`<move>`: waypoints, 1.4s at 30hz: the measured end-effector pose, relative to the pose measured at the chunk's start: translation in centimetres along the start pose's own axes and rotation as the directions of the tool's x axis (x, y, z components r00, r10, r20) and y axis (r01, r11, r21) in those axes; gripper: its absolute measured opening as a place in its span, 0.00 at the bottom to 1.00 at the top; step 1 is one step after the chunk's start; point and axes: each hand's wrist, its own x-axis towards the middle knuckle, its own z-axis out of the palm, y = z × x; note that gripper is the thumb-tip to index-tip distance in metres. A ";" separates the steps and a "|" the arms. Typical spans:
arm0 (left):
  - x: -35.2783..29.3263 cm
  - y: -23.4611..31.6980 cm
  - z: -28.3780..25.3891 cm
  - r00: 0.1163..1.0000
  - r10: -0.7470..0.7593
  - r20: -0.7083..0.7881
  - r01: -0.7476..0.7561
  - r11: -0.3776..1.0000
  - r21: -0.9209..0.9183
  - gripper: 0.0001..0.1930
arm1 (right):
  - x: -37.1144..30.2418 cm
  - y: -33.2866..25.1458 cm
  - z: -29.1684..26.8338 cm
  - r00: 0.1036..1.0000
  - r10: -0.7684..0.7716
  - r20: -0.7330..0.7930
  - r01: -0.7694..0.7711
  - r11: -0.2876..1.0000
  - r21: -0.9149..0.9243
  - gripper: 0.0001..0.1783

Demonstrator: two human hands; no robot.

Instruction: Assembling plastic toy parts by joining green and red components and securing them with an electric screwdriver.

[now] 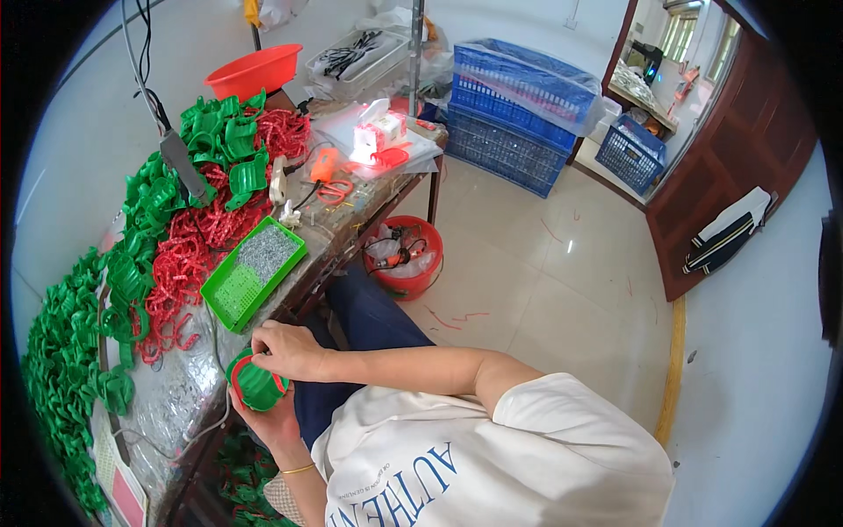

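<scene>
Green piece [260, 390]: between both hands; looks light, springy, smooth; best held by its outer wall.
Left hand [270, 422]: curled around it from below.
Right hand [288, 351]: fingers bunched at its rim; cannot tell whether pinching the red strip [236, 383].
Bench [180, 400]: edge just left of grip; lap side likely roomier.

right hand [294, 353]: curled, pinching | left hand [276, 422]: cupped, near right | right forearm [408, 369]: crossing body
</scene>
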 end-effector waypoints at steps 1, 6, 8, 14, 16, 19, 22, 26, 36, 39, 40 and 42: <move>-0.1 0.0 0.0 1.000 -0.012 -0.004 0.012 1.000 -0.002 0.27 | 0.0 -0.2 -0.2 1.000 0.011 0.027 -0.011 1.000 -0.013 0.10; 0.4 -0.8 0.4 0.992 -0.102 0.074 0.111 0.986 -0.127 0.28 | 0.2 0.0 -1.3 1.000 0.000 -0.006 0.000 0.998 -0.061 0.10; 1.1 -1.1 0.2 0.981 -0.141 0.132 0.162 0.974 -0.156 0.30 | 0.5 0.1 -1.9 1.000 0.008 -0.017 -0.009 0.998 -0.064 0.10; 1.6 -2.5 1.3 0.983 -0.167 0.073 0.177 0.971 -0.159 0.32 | 0.8 1.5 -2.5 0.997 0.067 -0.034 -0.068 0.996 -0.058 0.11; 1.8 -2.9 1.7 0.983 -0.174 0.054 0.180 0.975 -0.134 0.33 | 0.9 2.1 -2.5 0.995 0.084 -0.056 -0.087 0.994 -0.063 0.10; 2.4 -3.0 1.9 0.982 -0.191 -0.011 0.188 0.976 -0.109 0.32 | 1.6 2.9 -2.6 0.988 0.043 -0.148 -0.037 0.998 0.043 0.09; 3.2 -3.1 1.3 0.961 -0.277 -0.029 0.273 0.957 -0.100 0.28 | 2.5 3.2 -3.9 0.996 -0.030 -0.088 0.035 0.998 0.053 0.08; 4.1 -2.7 1.2 0.946 -0.325 0.012 0.325 0.943 -0.074 0.28 | 3.6 3.8 -4.6 0.986 -0.166 -0.024 0.163 0.981 -0.109 0.07; 5.1 -2.8 1.1 0.931 -0.362 -0.046 0.327 0.885 -0.331 0.27 | 4.8 4.6 -3.9 0.997 -0.072 0.013 0.071 0.995 0.065 0.10; 6.5 -2.6 0.9 0.912 -0.401 0.085 0.407 0.858 -0.312 0.30 | 4.7 3.2 -6.4 0.996 0.088 0.005 -0.088 0.994 0.059 0.13; 7.0 -2.6 1.0 0.908 -0.398 0.128 0.418 0.855 -0.308 0.32 | 4.6 3.7 -6.7 0.991 0.134 -0.012 -0.132 0.989 0.072 0.12; 7.7 -2.7 1.1 0.894 -0.414 0.169 0.448 0.827 -0.340 0.35 | 4.5 4.6 -7.2 0.986 0.167 0.024 -0.169 0.980 0.110 0.11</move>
